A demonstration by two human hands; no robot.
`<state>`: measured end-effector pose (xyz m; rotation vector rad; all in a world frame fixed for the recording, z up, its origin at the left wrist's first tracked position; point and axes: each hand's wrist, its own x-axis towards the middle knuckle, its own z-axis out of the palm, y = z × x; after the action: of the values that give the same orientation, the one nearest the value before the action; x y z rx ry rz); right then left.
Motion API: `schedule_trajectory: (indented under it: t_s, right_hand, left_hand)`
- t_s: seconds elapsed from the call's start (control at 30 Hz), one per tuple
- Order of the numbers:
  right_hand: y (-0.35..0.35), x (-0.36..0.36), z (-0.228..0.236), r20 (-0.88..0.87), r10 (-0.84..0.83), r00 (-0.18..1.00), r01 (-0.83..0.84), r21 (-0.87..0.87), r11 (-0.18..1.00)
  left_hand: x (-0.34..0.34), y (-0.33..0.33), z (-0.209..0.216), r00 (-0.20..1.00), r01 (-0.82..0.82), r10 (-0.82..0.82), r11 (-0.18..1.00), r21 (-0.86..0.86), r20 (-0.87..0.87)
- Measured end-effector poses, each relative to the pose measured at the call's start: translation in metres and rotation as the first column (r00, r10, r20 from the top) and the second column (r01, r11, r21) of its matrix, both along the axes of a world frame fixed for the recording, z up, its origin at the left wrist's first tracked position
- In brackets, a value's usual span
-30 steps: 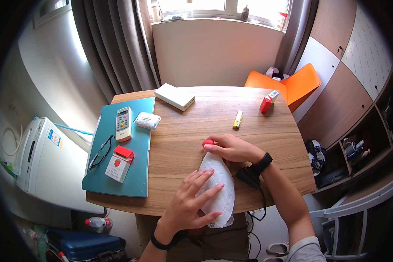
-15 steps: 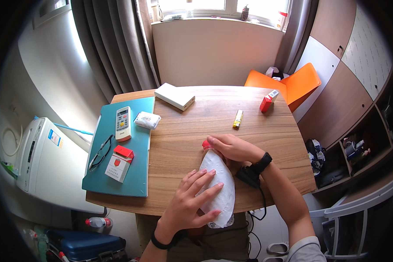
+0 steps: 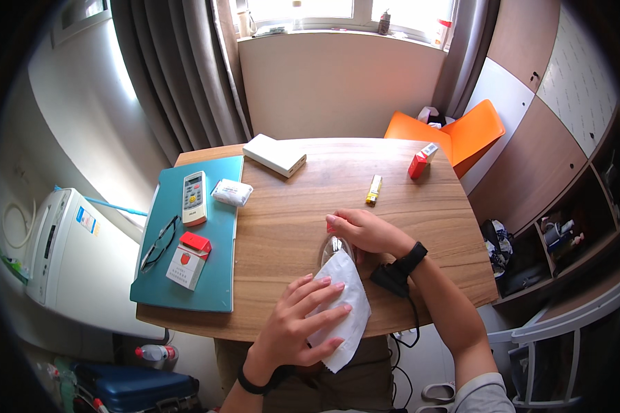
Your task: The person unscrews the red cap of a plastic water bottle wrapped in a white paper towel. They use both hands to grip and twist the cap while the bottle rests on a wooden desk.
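Observation:
A clear plastic bottle (image 3: 328, 252) with a red cap leans toward me over the table's near edge, its lower part hidden. My right hand (image 3: 368, 232) is closed around the bottle's cap end, the red barely showing between its fingers. Over the bottle's body lies a white tissue (image 3: 346, 289), hanging past its side. My left hand (image 3: 303, 316) presses this tissue on the bottle, fingers curved across it. On my right wrist is a black band with a dark device (image 3: 391, 277) and a cable.
A teal folder (image 3: 186, 268) holds a remote (image 3: 194, 196), tissue packet (image 3: 232, 192), glasses (image 3: 160, 242) and cigarette pack (image 3: 189, 261). Farther back are a white box-shaped device (image 3: 274, 155), yellow lighter (image 3: 374, 189) and red-white box (image 3: 421, 162). An orange chair (image 3: 477, 134) stands behind the table.
The tissue has slid down along the bottle toward me, baring its clear shoulder. My left hand has shifted slightly downward with it. My right hand stays at the cap.

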<state>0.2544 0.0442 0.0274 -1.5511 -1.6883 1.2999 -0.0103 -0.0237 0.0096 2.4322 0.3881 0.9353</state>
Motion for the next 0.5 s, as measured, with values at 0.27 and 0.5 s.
schedule_trajectory:
  t_s: [0.27, 0.5]
  right_hand:
    - [0.004, 0.003, -0.01, -0.046, 0.048, 0.998, -0.046, 0.044, 0.998]
    - [0.004, 0.007, -0.013, 0.023, 0.081, 0.996, -0.083, 0.083, 0.993]
  left_hand:
    - [0.007, 0.003, -0.003, 0.991, -0.136, 0.136, 0.99, -0.048, -0.009]
    - [0.005, 0.004, 0.0, 1.0, -0.02, 0.022, 0.996, -0.09, 0.019]
